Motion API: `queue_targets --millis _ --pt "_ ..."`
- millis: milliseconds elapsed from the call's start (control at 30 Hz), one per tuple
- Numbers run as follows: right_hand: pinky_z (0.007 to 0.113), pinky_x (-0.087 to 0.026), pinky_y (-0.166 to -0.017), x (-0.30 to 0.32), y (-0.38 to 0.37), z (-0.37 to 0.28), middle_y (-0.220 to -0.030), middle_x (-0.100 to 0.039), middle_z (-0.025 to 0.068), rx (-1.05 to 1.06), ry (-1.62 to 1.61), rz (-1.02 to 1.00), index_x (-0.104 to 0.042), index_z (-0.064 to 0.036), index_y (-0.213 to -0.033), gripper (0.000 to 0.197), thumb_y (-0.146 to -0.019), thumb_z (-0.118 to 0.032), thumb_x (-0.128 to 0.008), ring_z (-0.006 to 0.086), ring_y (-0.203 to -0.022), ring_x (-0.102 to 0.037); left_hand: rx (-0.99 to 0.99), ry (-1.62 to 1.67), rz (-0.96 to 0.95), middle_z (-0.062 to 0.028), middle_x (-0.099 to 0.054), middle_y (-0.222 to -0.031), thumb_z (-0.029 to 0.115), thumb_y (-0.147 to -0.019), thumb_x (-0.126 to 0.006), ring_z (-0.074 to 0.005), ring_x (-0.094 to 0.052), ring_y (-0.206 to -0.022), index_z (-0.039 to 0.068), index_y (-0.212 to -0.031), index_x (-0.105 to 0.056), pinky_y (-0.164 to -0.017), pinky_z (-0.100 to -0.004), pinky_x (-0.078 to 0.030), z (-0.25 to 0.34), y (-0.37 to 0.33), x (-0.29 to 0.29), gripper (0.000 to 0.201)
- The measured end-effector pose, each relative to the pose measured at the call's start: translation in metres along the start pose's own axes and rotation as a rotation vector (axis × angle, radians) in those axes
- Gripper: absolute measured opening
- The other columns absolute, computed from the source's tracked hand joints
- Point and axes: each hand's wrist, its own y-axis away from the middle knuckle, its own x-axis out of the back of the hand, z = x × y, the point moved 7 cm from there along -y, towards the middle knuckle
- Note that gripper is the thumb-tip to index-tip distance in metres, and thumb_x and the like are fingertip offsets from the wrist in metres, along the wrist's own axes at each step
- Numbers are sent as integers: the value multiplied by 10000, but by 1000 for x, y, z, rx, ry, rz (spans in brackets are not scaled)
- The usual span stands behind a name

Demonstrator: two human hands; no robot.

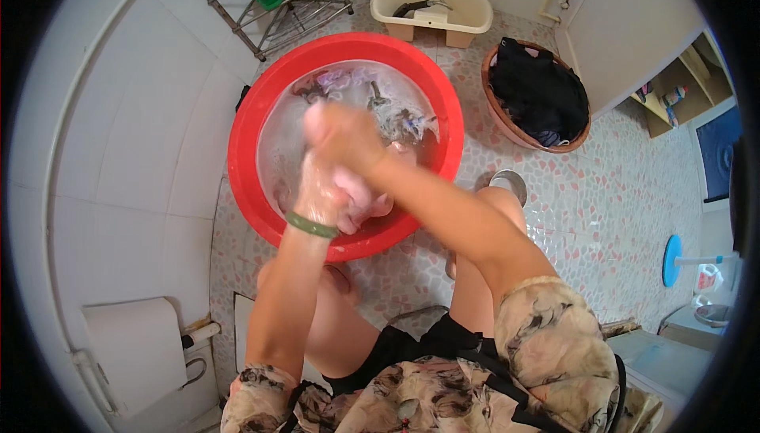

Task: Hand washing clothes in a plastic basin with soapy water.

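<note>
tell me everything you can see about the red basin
The red basin is a wide, round tub that looks like plastic, with a thick rolled rim. It sits upright on the pebble-pattern tiled floor, near the white tiled wall, in front of the person's knees. It holds cloudy, soapy water with dark and purplish laundry soaking at the far side. Both hands work over it: the left hand, with a green bangle, and the right hand grip a pale pink cloth.
</note>
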Motion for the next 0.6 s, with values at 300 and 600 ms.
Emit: queue_targets --millis 300,600 --pt "277 -428 -696 39 -19 35 -863 -590 31 -412 -590 -368 -591 -16 -924 279 -764 -243 -570 108 -803 -529 628 1111 -156 -133 -444 -1154 110 -695 -630 -193 -447 -1054 -4 -1228 -317 -874 -324 -393 20 9 35 629" --pt "262 -418 -693 51 -12 16 -873 -595 62 -202 -220 -777 -611 -84 -921 298 -715 -300 -601 126 -800 -526 586 682 -83 -69 -579 -845 141 -718 -635 -132 -547 -769 -28 -966 -540 -660 -267 -466 20 17 29 315"
